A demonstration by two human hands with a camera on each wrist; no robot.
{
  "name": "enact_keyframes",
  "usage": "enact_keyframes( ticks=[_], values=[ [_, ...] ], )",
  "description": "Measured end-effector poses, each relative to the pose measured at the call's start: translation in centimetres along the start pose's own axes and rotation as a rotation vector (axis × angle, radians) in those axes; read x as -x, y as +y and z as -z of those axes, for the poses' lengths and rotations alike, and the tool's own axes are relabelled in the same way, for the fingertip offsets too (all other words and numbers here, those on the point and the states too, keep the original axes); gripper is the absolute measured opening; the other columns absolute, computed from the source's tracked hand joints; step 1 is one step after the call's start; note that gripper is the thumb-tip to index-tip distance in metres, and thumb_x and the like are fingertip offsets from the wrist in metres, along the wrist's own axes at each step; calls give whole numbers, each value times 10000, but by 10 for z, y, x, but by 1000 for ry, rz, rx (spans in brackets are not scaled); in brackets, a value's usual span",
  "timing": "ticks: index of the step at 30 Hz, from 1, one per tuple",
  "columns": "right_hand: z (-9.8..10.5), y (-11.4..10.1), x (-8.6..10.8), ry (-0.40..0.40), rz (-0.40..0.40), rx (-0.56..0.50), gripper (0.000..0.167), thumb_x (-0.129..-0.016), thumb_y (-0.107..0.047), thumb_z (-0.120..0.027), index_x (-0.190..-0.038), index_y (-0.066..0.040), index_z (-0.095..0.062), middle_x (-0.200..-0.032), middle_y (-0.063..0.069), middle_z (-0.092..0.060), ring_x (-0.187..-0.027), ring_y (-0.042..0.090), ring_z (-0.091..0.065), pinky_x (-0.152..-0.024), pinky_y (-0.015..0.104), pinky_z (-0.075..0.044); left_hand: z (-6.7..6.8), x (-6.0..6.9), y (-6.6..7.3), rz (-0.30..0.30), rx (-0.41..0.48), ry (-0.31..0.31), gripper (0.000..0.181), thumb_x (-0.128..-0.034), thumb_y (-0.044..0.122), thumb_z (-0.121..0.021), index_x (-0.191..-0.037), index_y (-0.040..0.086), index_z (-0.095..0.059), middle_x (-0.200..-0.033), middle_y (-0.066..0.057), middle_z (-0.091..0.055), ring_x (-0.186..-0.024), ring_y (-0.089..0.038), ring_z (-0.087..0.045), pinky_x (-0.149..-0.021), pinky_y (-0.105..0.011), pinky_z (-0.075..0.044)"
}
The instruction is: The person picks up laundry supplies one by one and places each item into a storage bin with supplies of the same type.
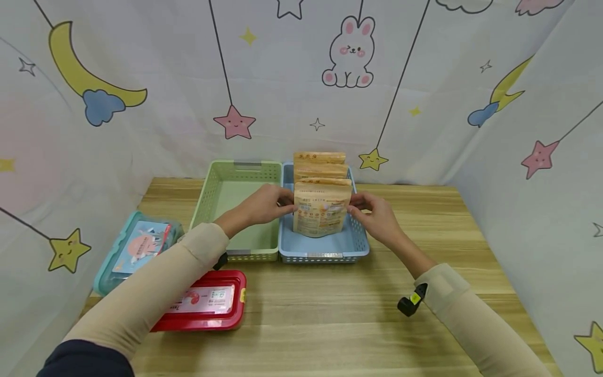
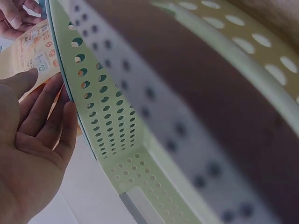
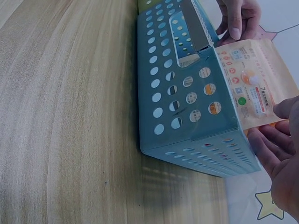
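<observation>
Several tan pouches stand upright in a row in the blue basket (image 1: 330, 256). The front pouch (image 1: 320, 212) shows its printed face in the head view. My left hand (image 1: 266, 204) pinches its left edge, thumb in front and fingers behind. On the opposite edge my right hand (image 1: 374, 214) pinches the same pouch. In the right wrist view the pouch (image 3: 254, 81) rises above the rim of the blue basket (image 3: 187, 93), with my right hand (image 3: 280, 149) at its side. The left wrist view shows my left hand (image 2: 37, 135) by the pouch (image 2: 37, 51).
A green basket (image 1: 221, 209) stands against the left side of the blue one. At the left are a teal-lidded container (image 1: 141, 246) and a red-lidded box (image 1: 207, 301), both partly behind my left arm. A patterned curtain (image 1: 292, 78) hangs behind the wooden table (image 1: 320, 314).
</observation>
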State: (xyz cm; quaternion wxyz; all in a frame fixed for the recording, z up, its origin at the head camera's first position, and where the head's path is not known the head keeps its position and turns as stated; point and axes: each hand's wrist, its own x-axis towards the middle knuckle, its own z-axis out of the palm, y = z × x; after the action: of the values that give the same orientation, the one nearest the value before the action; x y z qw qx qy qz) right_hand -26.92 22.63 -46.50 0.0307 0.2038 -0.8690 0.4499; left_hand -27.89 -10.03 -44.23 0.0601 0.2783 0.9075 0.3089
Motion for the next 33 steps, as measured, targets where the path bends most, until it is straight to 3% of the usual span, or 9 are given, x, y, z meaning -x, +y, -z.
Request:
enact_keyframes(
  ticks=[4,21,33],
  values=[
    [1,0,1,1,-3,-3,261,-1040,-161,-707,-1245,0,-698,-1138,134,-740,-1041,276,-720,-896,485,-586,0,0,0,0,-4,7,209,-1036,221,-722,-1133,45,-780,-1003,-26,-786,-956,-160,-735,-847,-392,-596],
    [9,-1,4,-5,-27,-39,284,-1043,-174,-708,-1263,5,-685,-1172,142,-732,-1072,275,-709,-847,250,-593,2,6,-3,-13,-37,22,234,-1033,252,-725,-1170,70,-778,-1041,-11,-791,-1004,-165,-739,-870,-410,-594],
    [20,-7,6,-9,-35,1,378,-1044,-227,-709,-1313,32,-655,-1179,142,-730,-1112,284,-693,-934,452,-601,15,12,1,-39,-98,5,337,-1026,255,-737,-1259,13,-748,-1105,-62,-790,-1070,-222,-740,-954,-454,-577]
  ],
)
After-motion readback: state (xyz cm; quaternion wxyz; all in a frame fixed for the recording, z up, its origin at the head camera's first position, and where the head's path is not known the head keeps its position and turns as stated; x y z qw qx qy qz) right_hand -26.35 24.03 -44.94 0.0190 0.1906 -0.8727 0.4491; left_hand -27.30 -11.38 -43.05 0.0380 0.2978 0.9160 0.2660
